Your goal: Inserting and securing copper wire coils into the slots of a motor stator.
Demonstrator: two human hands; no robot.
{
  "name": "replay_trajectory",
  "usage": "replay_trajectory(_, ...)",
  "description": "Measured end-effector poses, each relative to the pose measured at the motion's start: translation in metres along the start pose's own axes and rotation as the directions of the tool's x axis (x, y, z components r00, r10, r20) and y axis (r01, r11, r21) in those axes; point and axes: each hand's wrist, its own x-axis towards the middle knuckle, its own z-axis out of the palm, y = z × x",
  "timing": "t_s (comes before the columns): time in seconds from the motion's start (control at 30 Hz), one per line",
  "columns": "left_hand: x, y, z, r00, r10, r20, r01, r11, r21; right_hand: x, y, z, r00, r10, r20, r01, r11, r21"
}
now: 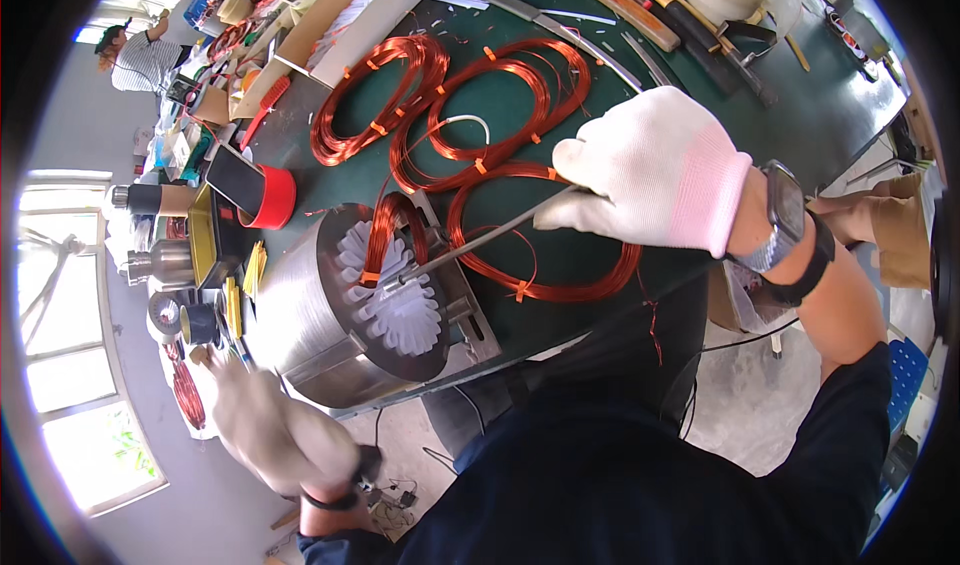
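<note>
One gloved right hand (645,165) pinches metal rod (490,233), tip left of those fingers at white loops (410,325) in metal drum (300,310); copper coil (380,240) beside tip; left hand (280,430) blurred, can't tell finger state; looks like coil-fitting step, next probably calls for steady rod aim

Head-worn fisheye view, set above the wearer's torso (610,475); facing steeply down across the green bench (350,180); left hand (285,425) and right hand (640,170) at close range; window (70,325) farther off, curved toward the left rim.
</note>
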Motion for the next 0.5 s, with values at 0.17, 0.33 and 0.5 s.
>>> replay_trajectory(0.17,0.004,0.078,0.05,0.813,0.545,0.207,-0.154,0.542,-0.826,0.005,0.0,0.017,0.999,-0.035,0.011,0.034,0.998,0.055)
replay_trajectory(0.33,-0.015,0.1,0.103,0.859,0.082,0.506,0.176,0.88,-0.441,0.001,0.01,0.014,1.0,-0.024,-0.005,0.025,0.999,0.046)
replay_trajectory(0.5,-0.023,0.103,0.116,0.863,-0.02,0.505,0.19,0.939,-0.288,0.003,0.009,-0.005,0.998,-0.063,0.002,0.063,0.998,0.01)
